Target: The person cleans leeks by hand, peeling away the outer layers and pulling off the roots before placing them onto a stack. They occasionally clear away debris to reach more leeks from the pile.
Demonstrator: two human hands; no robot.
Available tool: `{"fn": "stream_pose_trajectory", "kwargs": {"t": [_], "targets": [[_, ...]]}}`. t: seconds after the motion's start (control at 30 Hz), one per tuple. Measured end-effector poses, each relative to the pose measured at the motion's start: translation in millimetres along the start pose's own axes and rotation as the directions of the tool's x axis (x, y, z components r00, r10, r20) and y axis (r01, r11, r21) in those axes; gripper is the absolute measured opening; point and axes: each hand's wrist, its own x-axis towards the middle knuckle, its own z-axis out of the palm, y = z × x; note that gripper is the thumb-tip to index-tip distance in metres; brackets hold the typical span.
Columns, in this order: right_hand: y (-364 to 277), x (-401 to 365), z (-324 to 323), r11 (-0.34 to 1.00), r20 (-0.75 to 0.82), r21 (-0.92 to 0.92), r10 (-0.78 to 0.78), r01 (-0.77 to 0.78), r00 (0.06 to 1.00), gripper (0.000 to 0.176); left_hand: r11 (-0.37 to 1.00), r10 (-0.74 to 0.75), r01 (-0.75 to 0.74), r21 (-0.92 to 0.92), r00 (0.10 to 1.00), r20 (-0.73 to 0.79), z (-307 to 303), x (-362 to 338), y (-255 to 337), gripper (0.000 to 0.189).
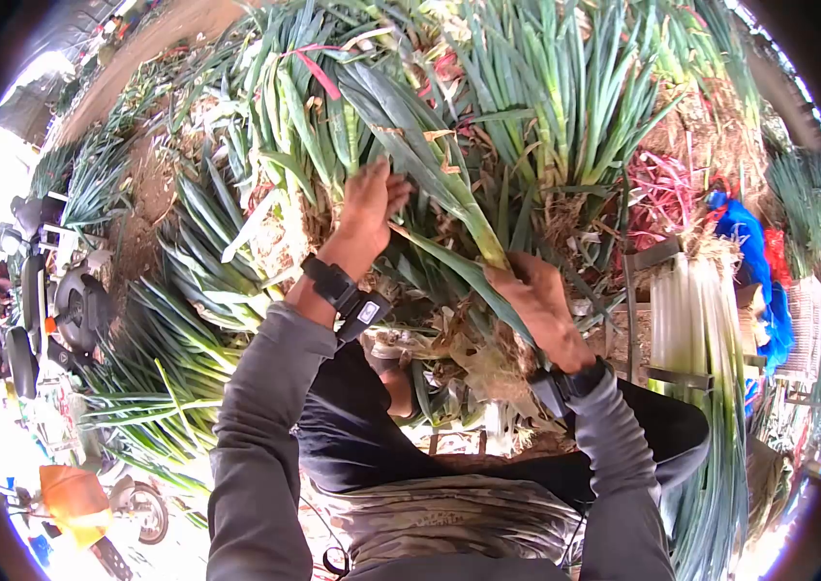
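My right hand [538,298] is closed around the lower stalk of a large green onion [476,225], whose long leaves slant up and to the left. A loose leaf [464,271] hangs off that stalk and runs down beside the hand. My left hand [368,205], fingers apart and holding nothing, is just left of the stalk. Close above it stands a bunch of green onions [343,131] with a pink ribbon [317,74] across its leaves. Peeled leaves and dry scraps lie below, between my knees.
A bundle of trimmed green onions [693,320] with white stalks rests in a metal rack [630,315] at the right. More onions [565,92] are heaped ahead. Pink-red ties [660,189] and a blue cloth [747,237] lie at the right. Motorbikes [81,308] stand at the left.
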Motion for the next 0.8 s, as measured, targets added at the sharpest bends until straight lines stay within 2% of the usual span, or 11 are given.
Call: {"fn": "stream_pose_trajectory", "kwargs": {"t": [0.1,0.13,0.23,0.37,0.4,0.5,0.53,0.6,0.7,0.77,0.8], "targets": [[-5,-34,1,0.926,-0.237,0.016,-0.364,0.378,0.901,0.018,0.978,-0.076,0.124,-0.165,0.960,0.271,26,-12,-8,0.042],[-24,-40,-15,0.971,-0.067,-0.121,-0.214,0.205,0.975,0.016,0.965,-0.019,0.109,-0.238,0.935,0.353,37,-21,-6,0.039],[-22,-59,-12,0.940,-0.140,-0.215,-0.297,0.264,0.944,0.018,0.937,0.188,0.037,-0.347,0.784,0.591,54,-33,6,0.043],[-5,-55,-5,0.909,-0.181,-0.150,-0.412,0.389,0.893,0.017,0.880,0.250,0.100,-0.464,0.734,0.632,66,-28,15,0.055],[-3,-51,-5,0.960,-0.099,0.031,-0.272,0.277,0.957,0.025,0.864,0.240,0.143,-0.483,0.726,0.645,65,-27,15,0.056],[31,-21,-8,0.979,0.134,0.197,-0.077,0.050,0.988,0.025,0.871,0.189,0.238,-0.429,0.645,0.741,69,-38,27,0.054],[39,-14,5,0.968,0.119,0.237,-0.110,0.079,0.987,0.028,0.878,0.223,0.162,-0.451,0.695,0.684,64,-35,22,0.045],[69,17,19,0.942,0.020,0.006,-0.335,0.335,0.942,0.032,0.875,0.254,0.042,-0.482,0.808,0.531,62,-27,19,0.033],[7,31,38,0.888,-0.185,0.381,-0.200,0.257,0.962,0.045,0.921,0.247,-0.052,-0.386,0.845,0.474,50,-10,9,0.031],[11,60,38,0.922,-0.204,-0.092,-0.386,0.375,0.900,0.040,0.917,0.266,-0.093,-0.387,0.867,0.421,48,-5,7,0.043],[6,66,42,0.912,-0.202,-0.148,-0.408,0.384,0.891,0.037,0.908,0.294,-0.130,-0.398,0.876,0.383,50,-8,7,0.047]]}}
